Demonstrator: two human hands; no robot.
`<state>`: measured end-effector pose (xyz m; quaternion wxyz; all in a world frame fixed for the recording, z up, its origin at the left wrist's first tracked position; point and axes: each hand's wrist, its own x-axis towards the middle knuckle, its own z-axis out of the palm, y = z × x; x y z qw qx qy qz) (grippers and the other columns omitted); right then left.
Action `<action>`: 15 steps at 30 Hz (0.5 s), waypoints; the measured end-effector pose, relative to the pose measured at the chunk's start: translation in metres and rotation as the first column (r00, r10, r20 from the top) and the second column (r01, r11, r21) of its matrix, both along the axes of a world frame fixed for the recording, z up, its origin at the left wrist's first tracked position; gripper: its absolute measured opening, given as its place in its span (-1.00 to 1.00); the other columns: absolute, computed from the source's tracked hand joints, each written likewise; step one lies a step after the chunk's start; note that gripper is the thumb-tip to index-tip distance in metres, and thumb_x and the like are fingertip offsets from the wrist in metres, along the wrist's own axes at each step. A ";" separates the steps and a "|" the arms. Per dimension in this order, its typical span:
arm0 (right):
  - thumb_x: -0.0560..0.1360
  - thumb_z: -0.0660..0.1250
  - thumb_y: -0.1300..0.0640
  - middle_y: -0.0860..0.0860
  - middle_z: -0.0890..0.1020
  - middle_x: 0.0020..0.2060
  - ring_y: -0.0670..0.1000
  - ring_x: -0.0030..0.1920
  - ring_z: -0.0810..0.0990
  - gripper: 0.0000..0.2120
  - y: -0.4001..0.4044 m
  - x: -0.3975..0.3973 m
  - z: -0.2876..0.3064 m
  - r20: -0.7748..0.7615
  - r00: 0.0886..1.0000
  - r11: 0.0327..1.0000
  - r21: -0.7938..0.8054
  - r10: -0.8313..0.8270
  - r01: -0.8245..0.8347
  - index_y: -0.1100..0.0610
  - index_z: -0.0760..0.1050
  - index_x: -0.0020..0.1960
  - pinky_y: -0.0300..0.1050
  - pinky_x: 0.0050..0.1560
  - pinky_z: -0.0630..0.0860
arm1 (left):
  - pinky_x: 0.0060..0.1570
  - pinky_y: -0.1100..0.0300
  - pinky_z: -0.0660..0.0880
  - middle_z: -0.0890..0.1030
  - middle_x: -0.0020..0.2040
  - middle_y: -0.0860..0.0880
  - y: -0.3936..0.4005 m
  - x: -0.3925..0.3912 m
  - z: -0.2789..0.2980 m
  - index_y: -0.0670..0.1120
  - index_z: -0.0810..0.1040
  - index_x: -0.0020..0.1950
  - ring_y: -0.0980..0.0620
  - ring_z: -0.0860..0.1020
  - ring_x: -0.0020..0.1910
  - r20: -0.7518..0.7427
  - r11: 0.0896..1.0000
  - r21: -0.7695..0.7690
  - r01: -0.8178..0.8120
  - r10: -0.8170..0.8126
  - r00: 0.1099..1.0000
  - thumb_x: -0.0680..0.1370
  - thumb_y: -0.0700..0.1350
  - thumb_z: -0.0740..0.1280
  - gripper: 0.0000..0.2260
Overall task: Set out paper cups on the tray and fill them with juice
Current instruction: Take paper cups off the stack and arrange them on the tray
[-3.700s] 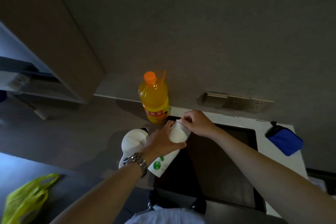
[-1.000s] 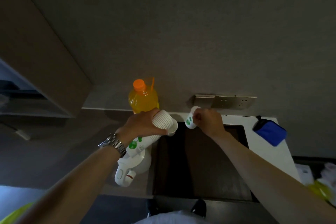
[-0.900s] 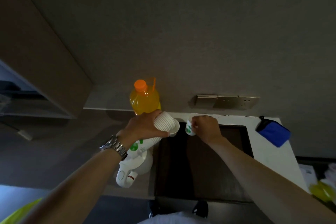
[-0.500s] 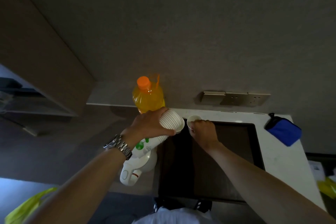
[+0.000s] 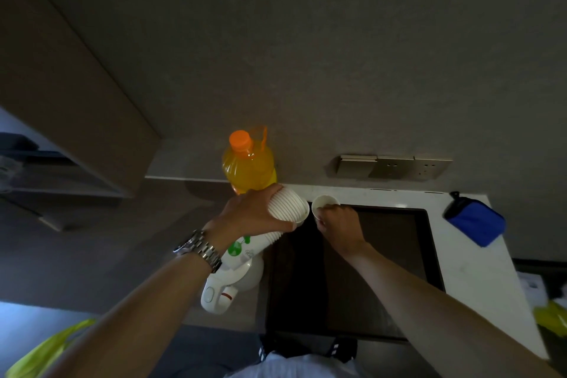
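You are setting the first cup [image 5: 324, 204] down at the tray's [image 5: 399, 270] far left corner, right hand [image 5: 339, 228] pinching its side. Your left hand [image 5: 251, 216] is gripping the stack [image 5: 287, 207]. Next, probably release and pull another; the juice [image 5: 248, 163] is waiting behind.

Dim home or hotel-room drinks corner. White desk [image 5: 478, 270] against grey wall, wall sockets [image 5: 395, 166] just above, white electric kettle [image 5: 233, 282], big juice bottle [image 5: 249, 167], dark tray [image 5: 383, 255], open shelf [image 5: 46, 169] at left.
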<state>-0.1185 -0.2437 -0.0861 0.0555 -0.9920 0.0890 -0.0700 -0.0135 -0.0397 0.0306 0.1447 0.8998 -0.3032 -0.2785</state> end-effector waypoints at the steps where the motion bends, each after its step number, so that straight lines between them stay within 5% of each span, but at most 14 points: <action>1: 0.17 0.66 0.20 -0.03 0.55 -0.53 0.01 -0.57 0.53 -0.75 0.001 0.001 -0.001 -0.007 1.000 1.000 -0.002 0.007 -0.007 0.07 0.58 -0.38 -0.25 -0.50 0.38 | 0.30 0.01 0.45 0.42 0.43 0.12 0.000 -0.001 0.001 0.24 0.21 0.51 0.00 0.43 0.37 0.004 1.000 -0.001 0.001 -0.001 1.000 0.25 0.51 0.39 -0.09; 11: 0.45 0.50 -0.08 0.02 0.66 -0.33 0.03 -0.35 0.66 -0.75 0.003 -0.012 0.003 0.005 1.000 0.999 0.040 -0.015 0.015 0.10 0.63 -0.15 -0.19 -0.38 0.45 | 0.29 0.02 0.44 0.40 0.46 0.08 0.001 -0.011 0.008 0.23 0.19 0.53 -0.03 0.41 0.38 0.021 1.000 0.009 0.003 -0.003 1.000 0.25 0.51 0.38 -0.08; 15: 0.61 0.33 -0.04 -0.07 0.71 -0.25 -0.09 -0.28 0.65 -0.75 0.011 -0.009 0.036 0.186 0.973 0.936 0.345 -0.136 0.065 0.05 0.69 -0.10 -0.21 -0.32 0.46 | 0.28 0.08 0.43 0.41 0.45 0.08 -0.002 -0.015 0.010 0.18 0.21 0.54 -0.01 0.42 0.38 0.042 1.000 0.000 0.025 -0.025 0.999 0.30 0.46 0.44 -0.09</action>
